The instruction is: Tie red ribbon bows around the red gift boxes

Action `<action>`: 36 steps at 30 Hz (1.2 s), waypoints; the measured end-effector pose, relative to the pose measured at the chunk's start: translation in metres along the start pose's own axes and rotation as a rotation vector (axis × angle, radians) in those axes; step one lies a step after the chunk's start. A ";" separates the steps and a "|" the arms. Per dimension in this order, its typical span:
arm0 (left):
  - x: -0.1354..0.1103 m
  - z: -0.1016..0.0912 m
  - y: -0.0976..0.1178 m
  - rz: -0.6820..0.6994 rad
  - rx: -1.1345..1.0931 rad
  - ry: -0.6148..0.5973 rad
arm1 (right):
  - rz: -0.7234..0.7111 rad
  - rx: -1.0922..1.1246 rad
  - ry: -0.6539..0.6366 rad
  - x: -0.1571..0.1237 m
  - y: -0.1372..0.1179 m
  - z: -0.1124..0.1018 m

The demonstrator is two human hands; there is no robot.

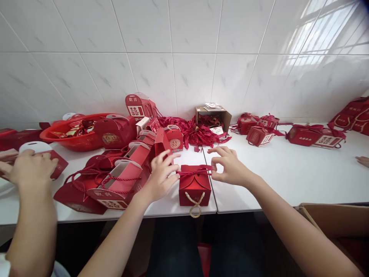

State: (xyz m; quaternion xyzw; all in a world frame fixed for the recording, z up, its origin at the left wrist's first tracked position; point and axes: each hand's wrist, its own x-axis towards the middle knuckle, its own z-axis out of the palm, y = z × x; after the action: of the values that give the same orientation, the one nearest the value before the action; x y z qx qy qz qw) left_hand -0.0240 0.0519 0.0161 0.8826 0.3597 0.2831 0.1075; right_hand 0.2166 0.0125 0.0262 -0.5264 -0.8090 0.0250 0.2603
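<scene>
A small red gift box stands upright at the table's front edge, its top flaps folded together. A twisted beige cord handle hangs down its front. Across the box's top runs a dark red ribbon. At the box's left, my left hand pinches one side of the ribbon between thumb and finger. My right hand pinches the other side at the right, its other fingers raised. Both hands are level with the box's top.
Several red gift boxes crowd the left, beside an orange-red basin. Loose ribbons lie behind, near a cardboard box. Tied boxes stand at right. A co-worker's hand works at left; another person's fingers show at right.
</scene>
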 end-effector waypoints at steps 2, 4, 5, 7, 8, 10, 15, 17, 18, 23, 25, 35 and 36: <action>-0.002 -0.001 0.000 0.061 0.227 0.122 | -0.022 -0.060 0.021 -0.004 0.001 -0.001; -0.005 0.000 -0.001 0.128 0.327 0.172 | -0.051 -0.087 0.042 -0.008 0.001 -0.001; -0.007 0.000 -0.002 0.141 0.347 0.189 | -0.058 -0.090 0.048 -0.009 0.002 -0.001; -0.010 0.003 -0.005 0.112 0.357 0.225 | -0.051 -0.077 0.056 -0.013 0.003 0.000; -0.012 0.006 -0.007 0.086 0.337 0.237 | -0.048 -0.052 0.066 -0.015 0.003 0.000; -0.016 0.014 -0.011 0.048 0.208 0.224 | -0.069 0.077 0.054 -0.019 0.003 0.005; -0.024 0.043 -0.021 -0.013 -0.272 0.320 | -0.146 0.480 -0.103 -0.022 -0.009 0.031; -0.024 0.051 -0.028 -0.034 -0.255 0.506 | -0.119 0.496 -0.107 -0.024 -0.005 0.036; -0.023 0.053 -0.032 -0.051 -0.197 0.606 | -0.075 0.473 -0.093 -0.026 0.003 0.034; -0.004 0.047 -0.053 -0.193 0.066 0.825 | 0.675 -0.124 0.280 -0.038 0.073 0.002; 0.011 0.041 -0.059 -0.228 0.105 0.823 | 0.905 -0.285 0.438 -0.036 0.094 -0.005; 0.043 0.029 -0.065 -0.325 -0.505 0.738 | 0.192 0.416 0.211 0.040 0.047 0.059; 0.040 0.031 -0.062 -0.289 -0.585 0.677 | 0.174 0.463 0.211 0.051 0.046 0.063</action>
State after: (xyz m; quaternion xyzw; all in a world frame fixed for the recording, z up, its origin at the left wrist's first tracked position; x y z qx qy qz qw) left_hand -0.0182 0.1248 -0.0170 0.6141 0.3991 0.6266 0.2665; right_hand 0.2114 0.0920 -0.0228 -0.5201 -0.7019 0.1765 0.4536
